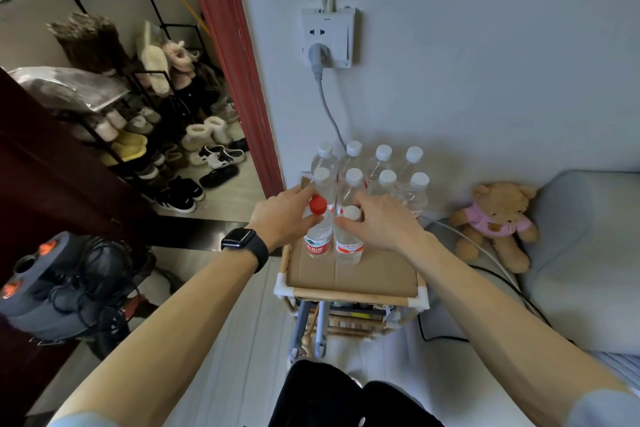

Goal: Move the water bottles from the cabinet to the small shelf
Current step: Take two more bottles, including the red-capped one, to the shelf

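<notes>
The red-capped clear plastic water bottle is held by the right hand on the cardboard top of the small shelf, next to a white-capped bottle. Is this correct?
Not quite. The head view shows the left hand holding the red-capped clear plastic water bottle; the right hand holds the white-capped bottle next to it. Both stand on the cardboard top of the small shelf, as you said.

The small shelf [351,295] has a flat piece of cardboard [360,274] on top. Ten water bottles [384,180] stand on it, close together. Nine have white caps, and one bottle [318,236] has a red cap.
</notes>
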Tool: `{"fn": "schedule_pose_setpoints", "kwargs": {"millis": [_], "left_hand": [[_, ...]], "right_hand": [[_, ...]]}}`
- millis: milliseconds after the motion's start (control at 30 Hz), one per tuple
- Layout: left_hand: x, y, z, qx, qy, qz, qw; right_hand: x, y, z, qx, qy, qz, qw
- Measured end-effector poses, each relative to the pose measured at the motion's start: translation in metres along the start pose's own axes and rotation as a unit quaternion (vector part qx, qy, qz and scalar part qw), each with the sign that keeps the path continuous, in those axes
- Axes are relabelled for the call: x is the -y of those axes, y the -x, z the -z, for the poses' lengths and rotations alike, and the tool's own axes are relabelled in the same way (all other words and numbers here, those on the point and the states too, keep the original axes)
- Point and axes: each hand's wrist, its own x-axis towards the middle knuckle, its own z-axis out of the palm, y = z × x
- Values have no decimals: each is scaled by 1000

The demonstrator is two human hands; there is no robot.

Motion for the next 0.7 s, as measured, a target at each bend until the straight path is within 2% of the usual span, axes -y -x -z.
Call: {"fn": "schedule_pose_setpoints", "kwargs": {"millis": [100,233,467,567,700], "left_hand": [[2,-1,-6,-10,6,16,1000],[5,-1,-14,12,125,29,992],[5,-3,-19,28,266,51,962],[5,-6,-20,36,291,48,955],[2,-8,-21,26,271,55,961]], "right_hand": [[-9,3,1,17,4,7,1000],[-18,6,-4,3,7,27,1000],[-15,5,-13,-48,-8,43,998],[-15,4,-17,-74,-21,39,996],[-15,4,-19,-89,-39,34,995]]}}
